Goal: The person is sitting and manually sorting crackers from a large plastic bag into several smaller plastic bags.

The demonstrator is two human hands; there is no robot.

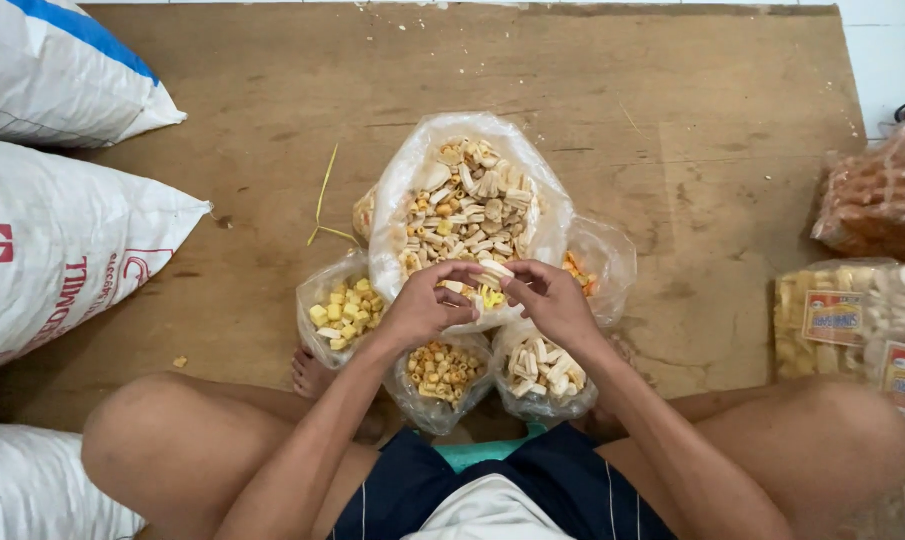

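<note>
Bare arms and legs, dark navy shorts with thin white stripes, white shirt hem.

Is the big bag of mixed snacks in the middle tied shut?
No, the big bag lies open at the top with its snacks exposed, and the left hand and right hand meet at its near edge.

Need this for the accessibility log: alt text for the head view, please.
Seen from above, a seated person's left hand and right hand meet over a large clear bag of mixed snack pieces, pinching something small between them. Smaller snack bags ring it on a brown board, with white sacks to one side.
</note>
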